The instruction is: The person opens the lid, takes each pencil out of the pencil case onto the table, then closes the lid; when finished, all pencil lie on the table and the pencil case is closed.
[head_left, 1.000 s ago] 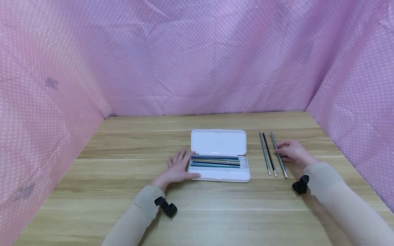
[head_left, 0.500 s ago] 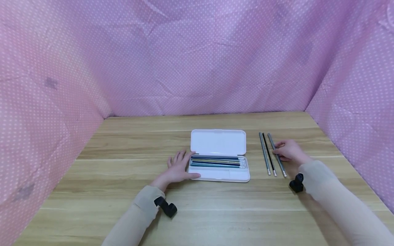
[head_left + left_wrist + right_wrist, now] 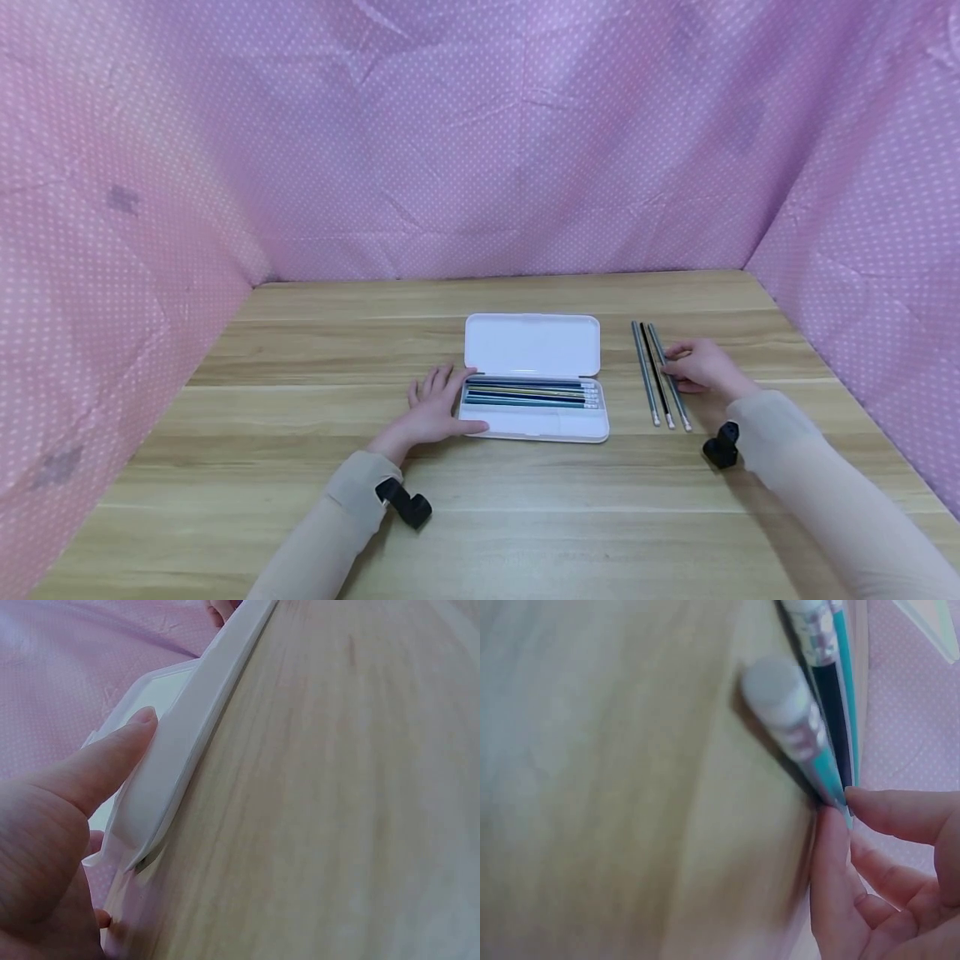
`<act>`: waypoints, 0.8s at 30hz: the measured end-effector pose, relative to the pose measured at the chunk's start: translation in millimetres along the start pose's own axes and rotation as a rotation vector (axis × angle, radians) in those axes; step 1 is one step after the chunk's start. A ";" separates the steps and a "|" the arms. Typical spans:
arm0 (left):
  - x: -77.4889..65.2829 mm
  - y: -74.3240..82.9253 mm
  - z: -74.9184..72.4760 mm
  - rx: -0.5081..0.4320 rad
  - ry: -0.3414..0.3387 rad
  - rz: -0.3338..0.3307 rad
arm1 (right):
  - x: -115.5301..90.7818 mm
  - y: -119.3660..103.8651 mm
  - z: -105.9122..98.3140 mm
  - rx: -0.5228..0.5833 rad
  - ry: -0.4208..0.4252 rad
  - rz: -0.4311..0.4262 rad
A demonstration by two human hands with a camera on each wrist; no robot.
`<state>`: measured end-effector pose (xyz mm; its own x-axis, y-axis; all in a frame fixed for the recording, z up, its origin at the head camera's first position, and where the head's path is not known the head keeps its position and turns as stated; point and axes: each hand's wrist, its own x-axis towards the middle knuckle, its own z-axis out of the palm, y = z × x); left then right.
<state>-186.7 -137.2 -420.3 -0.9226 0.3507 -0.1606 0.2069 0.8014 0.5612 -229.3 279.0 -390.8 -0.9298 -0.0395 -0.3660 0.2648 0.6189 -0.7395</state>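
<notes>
In the head view my right hand [image 3: 705,368] pinches the rightmost blue-green pencil [image 3: 681,408] between thumb and finger. That pencil lies slanted on the table beside a black pencil [image 3: 657,379] and another blue-green pencil [image 3: 644,367]. White erasers in silver bands point toward me; the right wrist view shows the pinched pencil's eraser [image 3: 775,691] up close. My left hand [image 3: 431,417] rests at the left end of an opened white pencil case [image 3: 517,426], fingers spread. Its thumb [image 3: 112,761] touches the front wall. Several pencils [image 3: 528,394] lie lengthwise in the case's rear part.
The case's lid [image 3: 532,346] lies folded back behind the tray. All of this stands on a wood-grain table [image 3: 540,517]. Pink dotted cloth [image 3: 480,142] hangs behind and at both sides. Each wrist carries a small black camera [image 3: 405,504].
The right hand has slid its pencil leftward, closing the gap to the black pencil. My left hand and the case have stayed where they were.
</notes>
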 end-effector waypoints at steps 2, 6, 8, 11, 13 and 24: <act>-0.1 0.1 0.0 0.005 -0.001 0.004 | 0.3 -0.6 0.6 0.001 -0.001 0.003; -0.6 0.4 -0.2 0.010 0.000 0.011 | 0.8 -1.4 1.6 0.005 0.000 0.007; -1.0 0.7 -0.6 0.007 0.001 0.012 | 1.2 -1.2 1.6 0.004 -0.001 0.006; -1.3 0.9 -0.8 0.004 -0.001 0.013 | 1.1 -1.6 1.8 0.004 -0.003 0.007; -1.4 1.0 -0.9 0.003 -0.001 0.013 | 1.3 -1.9 2.1 0.004 -0.005 0.006; -1.4 0.0 -0.4 -0.004 -0.002 0.010 | 2.1 -3.7 4.6 0.000 0.000 -0.011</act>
<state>-185.5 -137.9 -419.7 -0.9199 0.3595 -0.1563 0.2150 0.7961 0.5658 -231.0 273.1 -391.4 -0.9328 -0.0465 -0.3574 0.2542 0.6182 -0.7438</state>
